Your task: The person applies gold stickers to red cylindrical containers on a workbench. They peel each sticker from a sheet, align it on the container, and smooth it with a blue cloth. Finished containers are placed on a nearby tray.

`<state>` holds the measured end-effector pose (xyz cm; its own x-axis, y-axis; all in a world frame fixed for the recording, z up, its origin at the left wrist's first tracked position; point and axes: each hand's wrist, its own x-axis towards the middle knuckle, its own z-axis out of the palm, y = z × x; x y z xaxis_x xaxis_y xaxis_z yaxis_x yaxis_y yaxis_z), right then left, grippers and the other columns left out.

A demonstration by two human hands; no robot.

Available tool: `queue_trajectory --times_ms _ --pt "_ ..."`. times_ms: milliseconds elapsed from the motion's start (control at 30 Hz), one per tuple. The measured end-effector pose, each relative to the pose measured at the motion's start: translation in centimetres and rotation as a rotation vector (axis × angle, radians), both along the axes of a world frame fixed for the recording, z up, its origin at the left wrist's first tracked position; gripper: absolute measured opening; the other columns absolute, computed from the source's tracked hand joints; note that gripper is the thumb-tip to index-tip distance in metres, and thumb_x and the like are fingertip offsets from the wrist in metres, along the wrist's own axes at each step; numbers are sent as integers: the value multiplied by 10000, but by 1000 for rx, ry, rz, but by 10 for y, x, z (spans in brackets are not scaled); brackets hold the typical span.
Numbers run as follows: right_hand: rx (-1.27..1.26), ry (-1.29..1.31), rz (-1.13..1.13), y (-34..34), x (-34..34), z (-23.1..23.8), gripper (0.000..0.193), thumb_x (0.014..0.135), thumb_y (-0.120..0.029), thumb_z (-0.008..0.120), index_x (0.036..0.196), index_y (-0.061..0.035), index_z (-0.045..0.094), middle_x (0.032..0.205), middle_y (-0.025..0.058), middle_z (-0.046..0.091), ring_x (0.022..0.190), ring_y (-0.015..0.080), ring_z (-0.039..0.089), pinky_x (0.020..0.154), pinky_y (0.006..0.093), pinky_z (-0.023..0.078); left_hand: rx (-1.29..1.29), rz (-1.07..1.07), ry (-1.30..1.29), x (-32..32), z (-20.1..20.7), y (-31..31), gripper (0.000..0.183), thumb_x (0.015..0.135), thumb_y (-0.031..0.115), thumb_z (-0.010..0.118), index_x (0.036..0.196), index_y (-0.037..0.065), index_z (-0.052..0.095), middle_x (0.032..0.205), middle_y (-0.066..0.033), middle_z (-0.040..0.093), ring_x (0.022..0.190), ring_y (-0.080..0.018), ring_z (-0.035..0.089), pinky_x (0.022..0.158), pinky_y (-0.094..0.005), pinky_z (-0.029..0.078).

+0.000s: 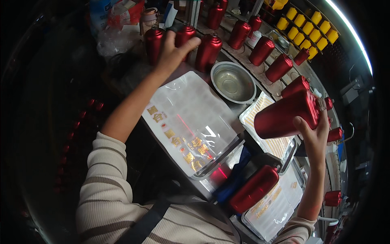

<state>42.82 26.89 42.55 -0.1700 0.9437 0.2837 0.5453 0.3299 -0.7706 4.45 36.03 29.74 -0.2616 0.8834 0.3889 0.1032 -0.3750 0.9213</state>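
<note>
My right hand (315, 136) grips a glossy red bottle (280, 116) near its neck and shoulder. The bottle is tilted, its base to the left and its silvery threaded neck to the right. At the upper left, my left hand (174, 53) reaches over a row of red bottles, with thumb and fingers spread around the near side of a red bottle (185, 35). Whether it touches that bottle is unclear. Another red bottle (154, 42) stands left of it and a third red bottle (209, 53) to its right. A further red bottle (255, 189) lies slanted on a holder close to my body.
A clear sheet with gold decals (195, 105) covers a tray in the middle. Beyond it sits a metal bowl (233, 81) with liquid. More decal sheets (270, 209) lie at the right. Several red bottles line a shelf (264, 77); yellow containers (307, 27) fill a rack behind.
</note>
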Motion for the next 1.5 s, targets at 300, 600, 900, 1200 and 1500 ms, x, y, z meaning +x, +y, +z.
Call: queue_trajectory --times_ms 300,600,900,1200,1500 --pt "-131 -91 278 -19 -131 -3 936 673 -412 888 1379 15 446 1179 178 653 936 224 651 830 326 501 290 -257 297 62 20 -107 951 634 362 904 1368 10 414 1232 -211 588 1148 -318 610 956 -418 499" --pt "5 -86 -148 -85 -13 -28 728 890 -424 682 1488 -91 434 1258 170 622 944 167 681 693 178 527 -86 634 377 -144 -89 2 970 636 374 929 1317 -45 379 1210 -199 559 1087 -321 596 962 -421 485" --pt "-354 229 -696 -184 81 -49 428 965 -155 615 1370 -30 556 919 4 667 539 -24 352 471 154 233 133 682 491 -154 -120 16 1035 640 473 928 1254 -150 374 1244 -290 512 1159 -352 550 1023 -426 441" --pt "-448 261 -763 -188 120 -106 367 983 -149 593 1322 -10 584 704 -58 547 428 -18 313 397 169 245 -194 -265 174 60 -71 -51 275 893 80 727 1045 -33 527 1023 -111 694 919 -138 644 863 -283 497" --pt "-574 387 -687 -183 101 -111 440 902 -108 668 1313 25 581 1021 89 665 949 115 603 835 232 469 -770 -391 295 201 -113 -17 556 742 254 854 965 -67 459 751 -110 626 611 -127 601 485 -264 465"
